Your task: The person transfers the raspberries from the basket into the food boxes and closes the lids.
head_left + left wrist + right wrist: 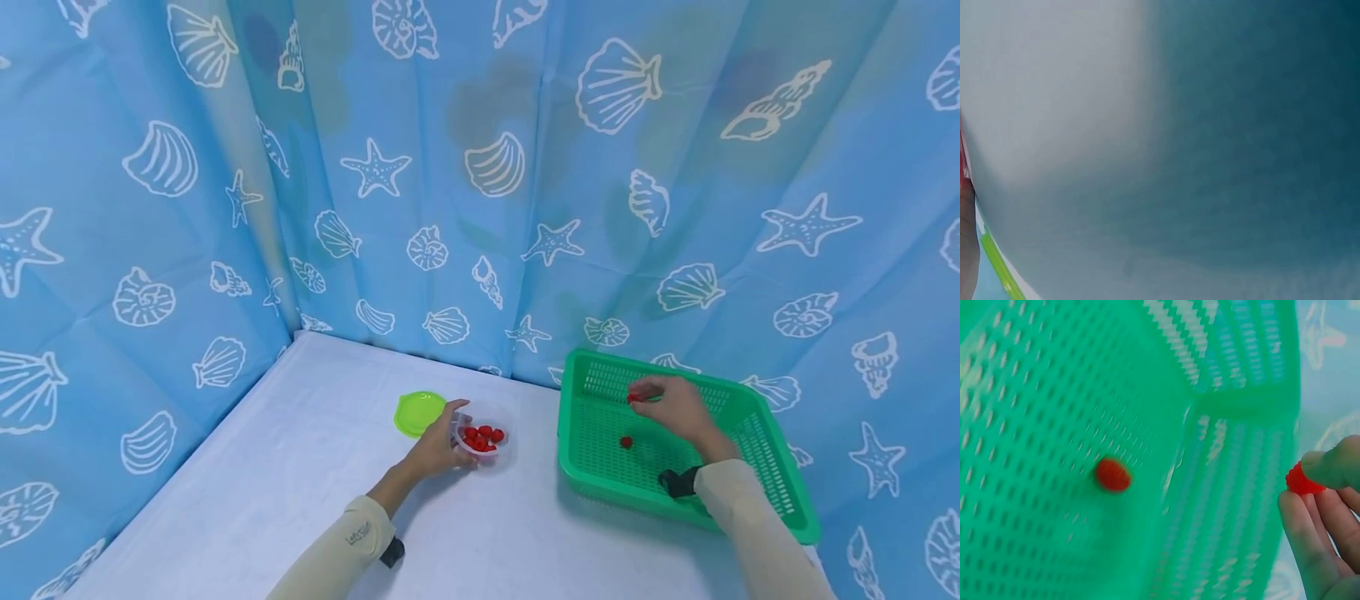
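My left hand [438, 443] grips the side of a small clear plastic container [489, 414], tilted a little on the table. Several red raspberries [480, 442] lie inside it. Over the green basket [618, 492], my right hand [678, 408] pinches one raspberry [1301, 480] between thumb and fingertips. Another raspberry [1112, 474] sits on the basket's floor, apart from that hand. In the left wrist view only a sliver of the left hand [967, 244] shows at the edge; a blurred pale surface fills most of it.
A lime-green lid [417, 414] lies flat just left of the container. The white-covered table [315, 450] meets a blue shell-print curtain [450, 208] at the back and left. The basket's slotted walls stand up around the right hand.
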